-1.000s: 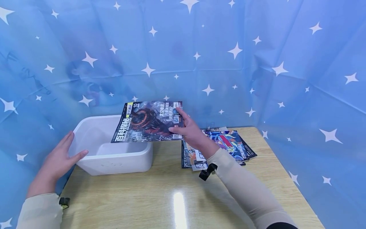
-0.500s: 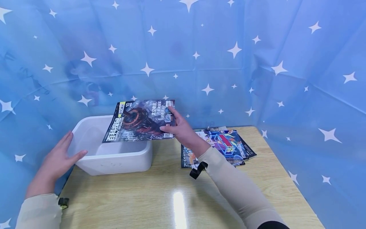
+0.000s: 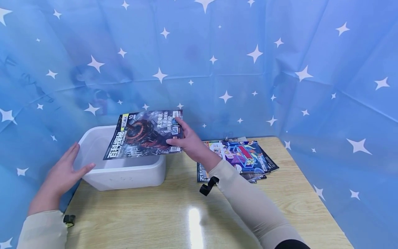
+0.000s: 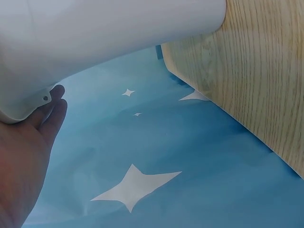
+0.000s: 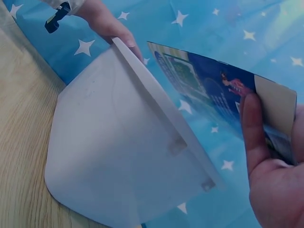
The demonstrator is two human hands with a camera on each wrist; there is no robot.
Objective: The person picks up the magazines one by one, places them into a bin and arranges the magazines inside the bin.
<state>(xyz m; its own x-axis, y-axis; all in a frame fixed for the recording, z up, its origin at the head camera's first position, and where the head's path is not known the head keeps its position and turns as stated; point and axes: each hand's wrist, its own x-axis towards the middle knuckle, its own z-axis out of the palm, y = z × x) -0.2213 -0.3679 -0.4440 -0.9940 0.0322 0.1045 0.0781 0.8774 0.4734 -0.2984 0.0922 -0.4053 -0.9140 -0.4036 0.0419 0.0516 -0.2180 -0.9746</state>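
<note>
My right hand (image 3: 192,143) holds a magazine (image 3: 144,133) by its right edge, the thumb on the dark cover and fingers beneath. In the head view it hangs over the opening of a white plastic tub (image 3: 124,178) at the table's left. The magazine's underside (image 5: 213,83) shows in the right wrist view, tilted above the tub's rim. My left hand (image 3: 62,173) grips the tub's left rim, with the thumb over the edge and fingers along the outside. Left wrist view: fingers (image 4: 54,111) lie against the tub's outer side. The magazine hides part of the tub's inside.
Several overlapping magazines (image 3: 245,157) lie in a loose pile at the table's back right, partly behind my right forearm. The wooden table (image 3: 168,214) ends against a blue star-patterned curtain (image 3: 199,52) at the back and sides.
My right hand has carried the magazine leftward, further over the tub, and it sits slightly lower than half a second ago. My left hand and the tub stay in place.
</note>
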